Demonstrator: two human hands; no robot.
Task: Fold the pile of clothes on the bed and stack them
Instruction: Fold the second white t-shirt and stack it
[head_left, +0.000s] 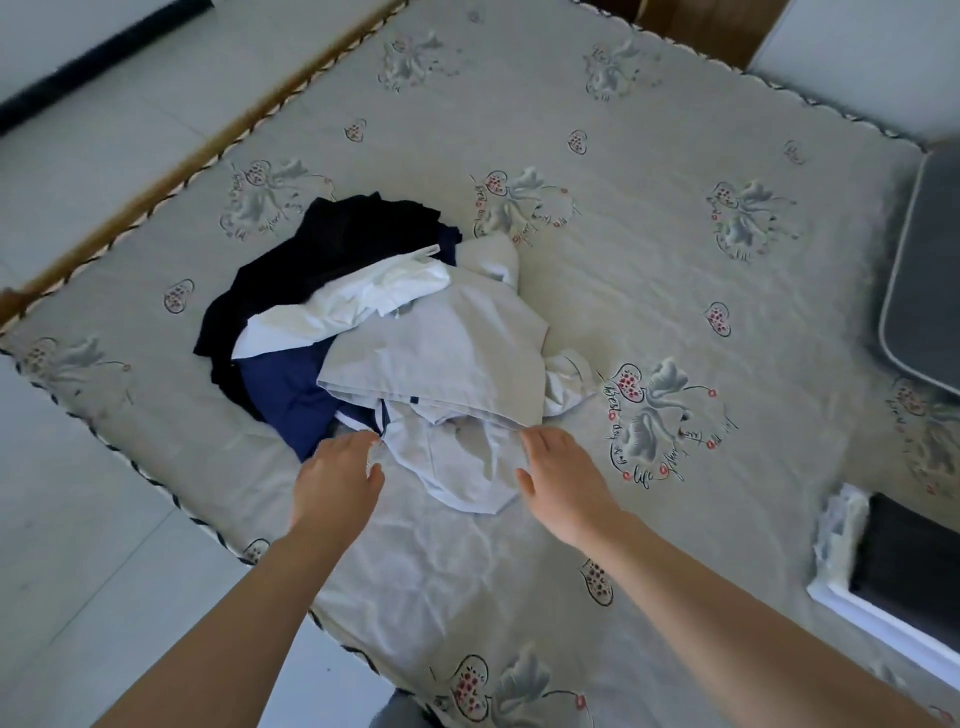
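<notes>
Unfolded pile of clothes (384, 332) sits on the bed (649, 270), left of centre, near the person's edge. Top layer is a light grey garment (441, 358), crumpled, its lower part spilling toward the person. Under and left of it: a white garment (343, 306), a navy blue garment (285, 395) and a black garment (322, 249) at the far left of the heap. All overlap, nothing folded or stacked. Left hand (337, 483) reaches in at the grey garment's lower left edge, fingers relaxed and slightly bent, fingertips touching the cloth, no clear grip. Right hand (561, 478) is at the grey garment's lower right edge, fingers extended and open, thumb spread, touching or just beside the fabric; cannot tell if it pinches anything. Both forearms bare, coming in from the bottom. Bedcover is pale with printed flower and heart motifs. A dark grey cushion (930, 270) lies at the right edge of the bed; a dark item in a white frame (904, 571) lies lower right. Tiled floor (104, 519) on the left.
</notes>
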